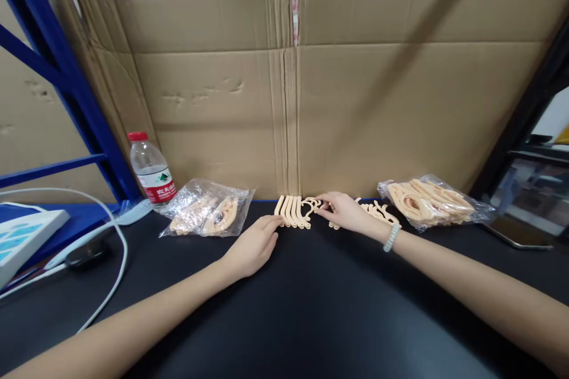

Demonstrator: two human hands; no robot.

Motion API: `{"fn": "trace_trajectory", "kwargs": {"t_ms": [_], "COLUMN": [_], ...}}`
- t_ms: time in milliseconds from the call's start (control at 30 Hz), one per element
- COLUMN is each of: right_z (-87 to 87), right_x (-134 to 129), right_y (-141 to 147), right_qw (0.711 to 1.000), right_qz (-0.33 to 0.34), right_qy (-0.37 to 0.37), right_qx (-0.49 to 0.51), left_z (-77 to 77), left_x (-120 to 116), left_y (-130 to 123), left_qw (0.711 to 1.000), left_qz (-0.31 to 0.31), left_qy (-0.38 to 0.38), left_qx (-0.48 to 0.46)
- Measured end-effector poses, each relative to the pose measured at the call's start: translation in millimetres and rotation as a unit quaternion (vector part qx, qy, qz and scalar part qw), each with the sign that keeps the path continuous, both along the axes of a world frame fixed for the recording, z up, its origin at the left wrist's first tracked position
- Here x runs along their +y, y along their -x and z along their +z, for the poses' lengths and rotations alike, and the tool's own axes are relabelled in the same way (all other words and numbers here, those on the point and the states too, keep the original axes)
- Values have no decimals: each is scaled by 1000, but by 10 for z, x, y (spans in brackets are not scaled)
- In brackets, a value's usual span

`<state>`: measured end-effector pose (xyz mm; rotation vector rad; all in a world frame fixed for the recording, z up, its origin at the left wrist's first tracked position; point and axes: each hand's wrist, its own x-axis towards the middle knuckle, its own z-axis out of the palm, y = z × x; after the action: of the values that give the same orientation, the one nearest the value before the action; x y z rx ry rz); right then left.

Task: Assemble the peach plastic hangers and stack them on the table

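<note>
Right hand (340,211) pinches a hook (310,200), left hand (254,246) flat by the strips (293,211)! Light, stiff-looking; mid-length suits fingertips

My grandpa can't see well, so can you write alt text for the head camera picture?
A person's left hand and right hand touch small, curved cream pieces on a black table, several lined up side by side. A clear bag of cream items lies to the left, beside a red-capped bottle, and another bag to the right; brown cardboard stands behind.
</note>
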<state>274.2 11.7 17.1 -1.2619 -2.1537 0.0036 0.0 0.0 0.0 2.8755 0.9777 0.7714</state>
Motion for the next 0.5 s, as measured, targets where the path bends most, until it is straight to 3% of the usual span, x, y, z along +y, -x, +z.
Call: {"fn": "trace_trajectory", "kwargs": {"t_ms": [133, 300, 500], "right_z": [-83, -182, -170], "right_x": [174, 209, 219], "right_y": [-14, 2, 18], "right_qw": [1000, 998, 991], "right_qz": [2, 20, 30], "right_qy": [15, 35, 53], "right_qx": [11, 46, 119], "left_z": [2, 24, 44], "left_x": [-6, -24, -48], "left_y": [5, -5, -16], "left_qw": [1000, 1000, 1000], "left_qz": [0, 2, 0], "left_qy": [-1, -1, 3], "left_qx": [-1, -9, -20]}}
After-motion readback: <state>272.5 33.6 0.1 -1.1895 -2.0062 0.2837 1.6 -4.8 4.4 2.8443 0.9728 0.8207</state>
